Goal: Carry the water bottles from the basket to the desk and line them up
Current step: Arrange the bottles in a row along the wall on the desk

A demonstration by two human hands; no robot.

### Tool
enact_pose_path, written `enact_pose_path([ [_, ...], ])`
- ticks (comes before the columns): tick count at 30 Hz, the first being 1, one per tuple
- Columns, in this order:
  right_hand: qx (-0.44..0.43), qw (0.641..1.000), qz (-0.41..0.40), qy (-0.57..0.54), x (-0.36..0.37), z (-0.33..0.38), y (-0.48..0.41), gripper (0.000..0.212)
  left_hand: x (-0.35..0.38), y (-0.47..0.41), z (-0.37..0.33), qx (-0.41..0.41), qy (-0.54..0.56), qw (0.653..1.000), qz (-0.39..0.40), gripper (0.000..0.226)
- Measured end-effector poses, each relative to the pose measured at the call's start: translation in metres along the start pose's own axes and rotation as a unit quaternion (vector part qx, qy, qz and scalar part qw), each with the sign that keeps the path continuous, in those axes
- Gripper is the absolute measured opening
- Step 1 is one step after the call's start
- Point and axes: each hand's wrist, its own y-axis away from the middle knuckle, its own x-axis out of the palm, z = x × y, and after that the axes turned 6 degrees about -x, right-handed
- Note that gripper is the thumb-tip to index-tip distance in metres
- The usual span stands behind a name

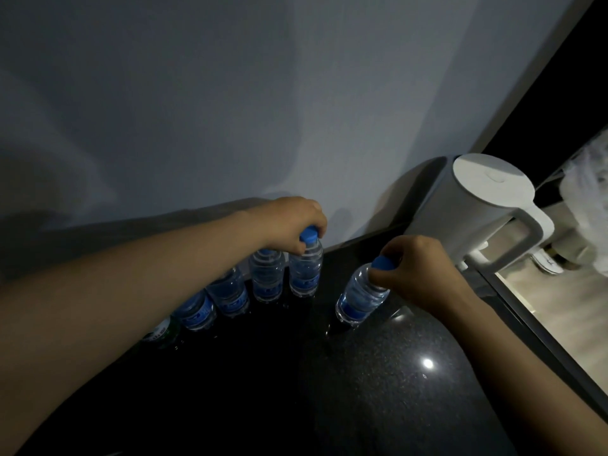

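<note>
The tilted bottle [360, 297] is leaning over the dark desk [378, 390], just left of the white kettle [473, 205]; the right hand [418, 271] is pinching it round its blue cap. Farther left of the kettle, the left hand [296, 222] is curling over the cap of the end bottle [306, 274], which is standing upright and closing the row of bottles [230, 294]. Lining-up seems under way; next, the tilted bottle needs righting and setting beside the end bottle.

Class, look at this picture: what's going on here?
A person is lining up water bottles on a dark desk. The left hand grips the cap of the end bottle in a row along the wall. The right hand holds a second bottle by its neck, tilted, apart from the row, near a white kettle.
</note>
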Motion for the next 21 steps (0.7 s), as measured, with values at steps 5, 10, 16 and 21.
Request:
enact_pose_path([
  [5, 0.008, 1.0, 0.003, 0.026, -0.007, 0.002, -0.017, 0.021, 0.004, 0.002, 0.002, -0.008, 0.024, 0.999, -0.019, 0.024],
  [10, 0.015, 0.998, 0.004, 0.061, -0.014, 0.01, -0.038, 0.023, 0.008, 0.006, 0.001, -0.02, 0.039, 0.998, -0.035, 0.025],
  [16, 0.018, 0.996, 0.011, 0.091, -0.017, 0.02, -0.061, 0.032, 0.006, 0.007, 0.001, -0.037, 0.04, 0.998, -0.037, 0.027],
  [21, -0.016, 0.995, 0.045, 0.088, -0.016, 0.019, -0.073, 0.028, 0.008, 0.005, -0.002, -0.036, 0.046, 0.997, -0.047, 0.027],
])
